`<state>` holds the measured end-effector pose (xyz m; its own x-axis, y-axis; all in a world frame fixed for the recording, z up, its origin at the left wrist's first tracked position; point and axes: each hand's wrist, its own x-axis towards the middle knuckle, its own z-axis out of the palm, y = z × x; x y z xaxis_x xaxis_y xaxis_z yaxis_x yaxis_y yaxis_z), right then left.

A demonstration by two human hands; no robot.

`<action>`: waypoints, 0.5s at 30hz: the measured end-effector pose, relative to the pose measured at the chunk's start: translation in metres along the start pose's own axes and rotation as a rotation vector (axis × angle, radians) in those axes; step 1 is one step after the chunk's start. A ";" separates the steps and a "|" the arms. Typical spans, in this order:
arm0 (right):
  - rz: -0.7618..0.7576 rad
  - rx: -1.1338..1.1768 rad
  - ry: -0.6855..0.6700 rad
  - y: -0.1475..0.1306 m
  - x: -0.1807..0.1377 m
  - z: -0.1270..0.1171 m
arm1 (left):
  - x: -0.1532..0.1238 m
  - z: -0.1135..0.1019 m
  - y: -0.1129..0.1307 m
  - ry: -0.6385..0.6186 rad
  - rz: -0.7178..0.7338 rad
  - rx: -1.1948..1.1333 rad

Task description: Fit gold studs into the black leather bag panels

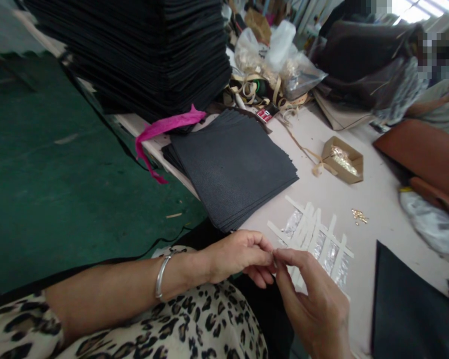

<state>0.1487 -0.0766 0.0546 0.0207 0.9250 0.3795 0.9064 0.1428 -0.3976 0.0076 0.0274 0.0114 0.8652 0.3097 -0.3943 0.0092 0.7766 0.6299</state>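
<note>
The left hand (239, 257) and the right hand (314, 304) are brought together at the near edge of the table (377, 199), fingertips meeting. Both are closed in a pinch on a very small item (274, 260) held between thumbs and forefingers; what it is cannot be told, since it is almost wholly hidden by the fingers. A silver bangle (161, 275) is worn on the left wrist, and a leopard-print garment (172, 329) is seen below the forearm.

Just beyond the hands, close to the near edge, a cluster of pale paper strips and small clear packets (316, 237) is laid on the surface. A few small gold-coloured metal pieces (359, 216) are scattered just beside that cluster, farther in. A small open cardboard box (343, 160) holding gold-coloured pieces is set toward the middle of the table.

Along the left edge a fanned pile of black leather squares (234, 167) is placed, partly overhanging that edge. Behind it, at the far left corner, a tall stack of black sheets (142, 50) is piled, with a pink strip (164, 129) hanging from under it over the edge. Clear plastic bags (277, 60) and tan straps are heaped at the far edge. A dark sheet (407, 304) lies at the near right corner, and brown leather pieces (426, 154) are seen along the right edge.
</note>
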 end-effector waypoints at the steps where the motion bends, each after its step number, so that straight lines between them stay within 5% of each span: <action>1: -0.001 0.000 0.006 0.000 -0.001 0.001 | 0.000 0.000 -0.001 -0.003 -0.003 -0.012; 15: -0.022 0.086 -0.055 0.002 -0.004 0.006 | -0.003 -0.001 -0.001 0.038 -0.074 -0.130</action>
<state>0.1483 -0.0782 0.0468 -0.0245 0.9388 0.3435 0.8665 0.1913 -0.4610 0.0041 0.0266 0.0114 0.8448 0.2680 -0.4630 0.0048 0.8617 0.5075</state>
